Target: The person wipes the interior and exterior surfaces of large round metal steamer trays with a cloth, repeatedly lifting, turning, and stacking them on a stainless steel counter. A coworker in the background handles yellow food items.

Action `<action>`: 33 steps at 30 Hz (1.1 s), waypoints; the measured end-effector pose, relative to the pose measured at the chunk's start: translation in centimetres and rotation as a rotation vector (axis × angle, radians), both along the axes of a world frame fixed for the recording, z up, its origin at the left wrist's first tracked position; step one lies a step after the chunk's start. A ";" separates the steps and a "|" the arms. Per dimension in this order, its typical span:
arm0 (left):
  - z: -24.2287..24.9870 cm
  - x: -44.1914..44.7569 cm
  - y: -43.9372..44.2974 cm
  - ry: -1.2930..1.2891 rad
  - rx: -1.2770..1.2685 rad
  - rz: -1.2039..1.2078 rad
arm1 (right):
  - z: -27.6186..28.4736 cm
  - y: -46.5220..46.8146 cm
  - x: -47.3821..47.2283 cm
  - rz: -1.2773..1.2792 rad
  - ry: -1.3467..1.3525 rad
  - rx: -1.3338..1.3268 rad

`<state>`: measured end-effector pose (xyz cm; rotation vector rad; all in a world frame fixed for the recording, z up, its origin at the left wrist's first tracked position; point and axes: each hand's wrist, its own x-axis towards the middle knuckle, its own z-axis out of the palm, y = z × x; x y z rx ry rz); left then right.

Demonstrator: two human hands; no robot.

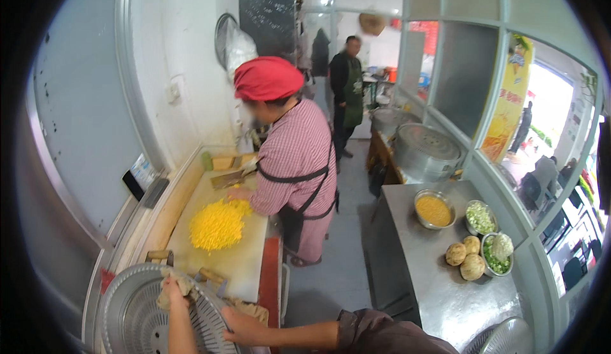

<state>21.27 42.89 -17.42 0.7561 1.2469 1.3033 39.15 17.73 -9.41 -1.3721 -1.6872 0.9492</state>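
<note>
A large round perforated metal steamer tray (136,316) lies tilted before me at the lower left. My left hand (174,291) holds a crumpled beige cloth (189,287) against the tray's far inner side. With my right hand (246,326) I grip the tray's right rim. Just beyond the tray, a wooden-handled cleaver (215,277) rests on the near end of a pale cutting board (243,273). Another beige cloth (253,310) lies close by my right hand, partly hidden.
A co-worker in a red cap (269,78) chops a yellow heap (217,225) with a cleaver (226,180). On the right, a steel table (405,239) bears bowls and root vegetables (472,266). Large pots (427,153) stand behind it. Another person (351,87) stands in the aisle.
</note>
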 end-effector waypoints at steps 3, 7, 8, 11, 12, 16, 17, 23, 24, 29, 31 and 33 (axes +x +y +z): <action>-0.7 -0.5 2.3 0.011 -0.093 0.112 | 0.4 -0.1 0.1 0.008 -0.001 -0.007; -0.8 -0.4 3.2 -0.193 -0.145 -0.006 | 0.3 0.1 0.6 0.018 -0.059 0.083; -0.8 -0.1 2.8 -0.108 -0.163 0.083 | 0.3 0.1 0.8 0.026 -0.077 0.106; -1.1 0.8 0.1 0.037 -0.108 0.012 | 0.5 0.0 1.5 0.086 -0.146 0.176; -1.3 1.0 -1.3 0.111 -0.130 0.011 | 0.6 -0.1 1.7 0.110 -0.166 0.194; 0.0 2.2 -6.9 0.120 -0.088 -0.074 | 1.4 0.4 2.0 0.175 -0.203 0.257; 0.7 2.7 -8.7 0.202 -0.001 -0.173 | 1.7 0.6 1.7 0.127 -0.174 0.189; 6.8 4.6 -18.2 0.432 -0.170 -0.336 | 1.9 1.7 0.9 0.027 -0.109 0.139; 7.4 4.6 -18.8 0.418 -0.211 -0.363 | 1.7 1.7 0.8 0.029 -0.099 0.136; 8.2 3.9 -19.0 0.332 -0.299 -0.452 | 1.2 1.8 0.4 -0.011 -0.133 0.100; 8.0 3.5 -18.6 0.276 -0.251 -0.490 | 1.3 1.8 0.3 -0.009 -0.196 0.105; 8.1 3.1 -18.7 0.242 -0.240 -0.528 | 1.4 1.8 0.5 0.033 -0.140 0.088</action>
